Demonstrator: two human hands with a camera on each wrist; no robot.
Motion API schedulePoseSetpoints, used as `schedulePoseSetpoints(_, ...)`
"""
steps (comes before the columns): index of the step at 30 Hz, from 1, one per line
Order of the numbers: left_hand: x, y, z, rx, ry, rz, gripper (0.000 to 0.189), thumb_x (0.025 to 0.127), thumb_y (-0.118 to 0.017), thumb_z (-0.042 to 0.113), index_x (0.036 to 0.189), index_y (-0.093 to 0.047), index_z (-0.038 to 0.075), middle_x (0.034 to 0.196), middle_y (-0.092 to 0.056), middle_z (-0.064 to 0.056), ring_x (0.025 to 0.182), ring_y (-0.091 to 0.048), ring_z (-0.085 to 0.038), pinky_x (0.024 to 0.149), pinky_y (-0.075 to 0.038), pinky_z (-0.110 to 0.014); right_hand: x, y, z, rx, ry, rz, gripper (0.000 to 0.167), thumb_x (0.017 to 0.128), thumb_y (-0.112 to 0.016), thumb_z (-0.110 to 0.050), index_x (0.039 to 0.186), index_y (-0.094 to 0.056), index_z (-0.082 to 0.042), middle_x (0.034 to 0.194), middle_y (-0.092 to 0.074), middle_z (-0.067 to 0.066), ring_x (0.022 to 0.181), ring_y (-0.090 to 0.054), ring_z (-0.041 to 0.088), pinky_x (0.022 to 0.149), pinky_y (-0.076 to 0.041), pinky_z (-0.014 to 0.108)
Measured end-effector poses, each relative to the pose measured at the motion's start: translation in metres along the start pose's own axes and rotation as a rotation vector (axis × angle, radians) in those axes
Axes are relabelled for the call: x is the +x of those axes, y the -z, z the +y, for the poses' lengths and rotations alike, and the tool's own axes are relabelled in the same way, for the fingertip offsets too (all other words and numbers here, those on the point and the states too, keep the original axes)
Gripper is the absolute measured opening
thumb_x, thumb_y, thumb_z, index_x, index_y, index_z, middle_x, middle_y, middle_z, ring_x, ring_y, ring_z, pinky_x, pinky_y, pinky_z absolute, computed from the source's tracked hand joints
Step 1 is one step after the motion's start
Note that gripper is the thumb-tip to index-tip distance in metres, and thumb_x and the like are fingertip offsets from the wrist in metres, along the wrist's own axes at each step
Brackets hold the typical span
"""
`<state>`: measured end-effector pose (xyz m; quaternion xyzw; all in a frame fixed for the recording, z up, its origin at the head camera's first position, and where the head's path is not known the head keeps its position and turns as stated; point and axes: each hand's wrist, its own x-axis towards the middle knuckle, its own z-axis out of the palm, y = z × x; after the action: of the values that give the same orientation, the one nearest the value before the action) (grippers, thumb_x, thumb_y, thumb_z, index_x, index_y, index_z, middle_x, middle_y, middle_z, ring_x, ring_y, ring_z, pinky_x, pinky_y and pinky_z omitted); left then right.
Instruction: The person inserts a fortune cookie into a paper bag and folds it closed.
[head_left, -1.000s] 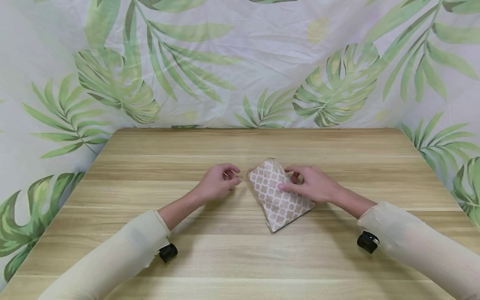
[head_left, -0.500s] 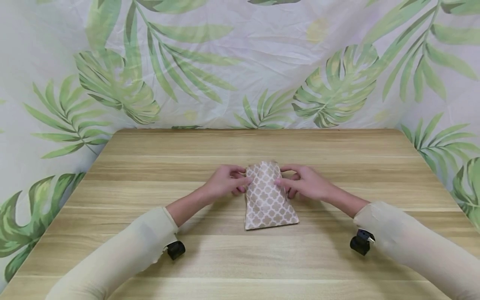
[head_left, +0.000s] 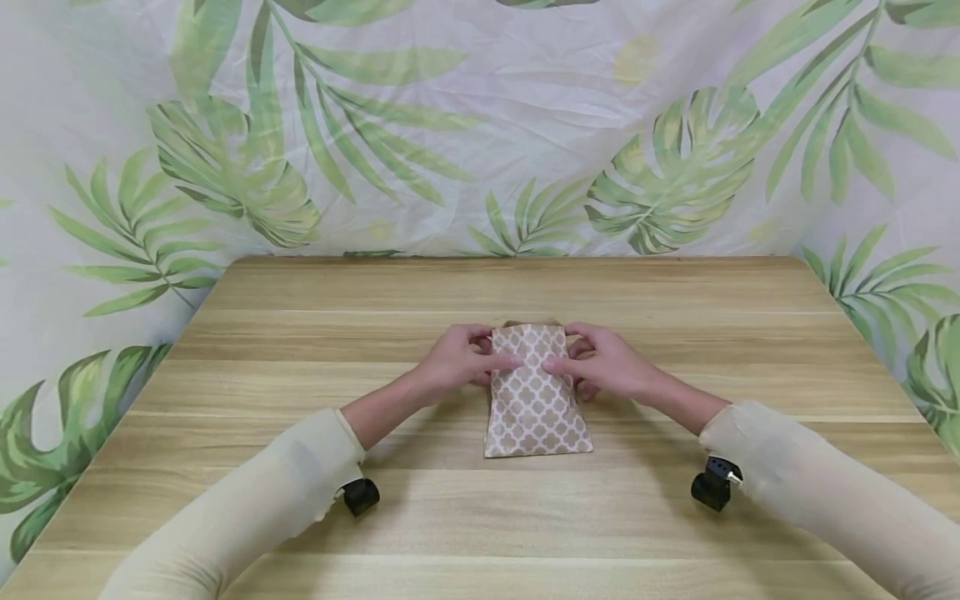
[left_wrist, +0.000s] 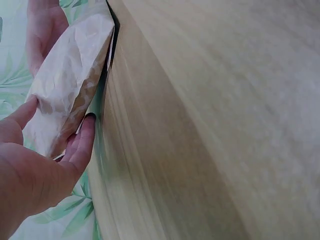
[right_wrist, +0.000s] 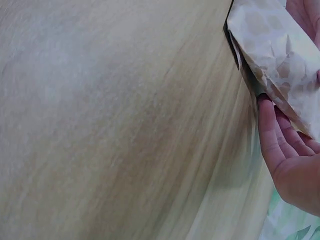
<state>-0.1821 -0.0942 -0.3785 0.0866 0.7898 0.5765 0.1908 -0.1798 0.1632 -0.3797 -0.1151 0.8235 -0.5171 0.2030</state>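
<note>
A small paper bag (head_left: 536,408), tan with a white lattice pattern, stands near the middle of the table, its wider end toward me. My left hand (head_left: 457,362) grips its left side, the thumb lying on the front face and the fingers at the edge. On the opposite side my right hand (head_left: 607,364) holds it the same way, the two thumb tips close together. In the left wrist view the bag (left_wrist: 70,65) looks puffed and creased, with fingers along its side fold. The right wrist view shows the bag's creased side (right_wrist: 275,55) above my fingers.
The wooden table (head_left: 300,333) reaches back to a leaf-print cloth (head_left: 450,125) hanging behind it. A black wrist camera (head_left: 362,496) sits under my left cuff and another black camera (head_left: 711,492) under the right one.
The bag has turned from slanted to nearly straight and shifted slightly left. My left hand, apart from it one second ago, has come in from the left and taken hold of its side.
</note>
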Motion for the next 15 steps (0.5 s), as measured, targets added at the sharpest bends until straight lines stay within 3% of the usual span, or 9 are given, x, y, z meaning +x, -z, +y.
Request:
schedulePoseSetpoints(4,-0.001,-0.001,0.002,0.003,-0.05,0.008,0.042,0.089,-0.083,0.017,0.124,-0.068,-0.001,0.112,-0.065,-0.012,0.092,-0.066,-0.02,0.078,-0.06,-0.032,0.0,0.0,-0.002,0.026,0.054,0.004,0.065,0.096,-0.077,-0.018,0.147,-0.044,0.005,0.108,-0.068,0.02,0.08,-0.069,0.021,0.067,-0.061,0.037)
schedulePoseSetpoints(9,0.0,-0.003,0.006,-0.044,-0.088,0.031,0.051,0.088,-0.083,0.013,0.132,-0.061,-0.001,0.12,-0.063,-0.015,0.101,-0.068,-0.026,0.083,-0.058,-0.031,-0.001,0.001,-0.005,0.1,0.165,-0.001,0.063,0.095,-0.075,-0.007,0.148,-0.042,0.005,0.118,-0.066,0.026,0.095,-0.073,0.028,0.073,-0.062,0.038)
schedulePoseSetpoints(15,-0.001,-0.005,0.013,-0.11,-0.118,0.064,0.058,0.09,-0.081,0.009,0.14,-0.054,0.001,0.126,-0.063,-0.017,0.106,-0.067,-0.027,0.086,-0.059,-0.032,-0.001,0.0,-0.012,0.117,0.267,0.045,0.062,0.093,-0.075,0.002,0.146,-0.043,0.005,0.122,-0.066,0.029,0.102,-0.073,0.034,0.08,-0.061,0.033)
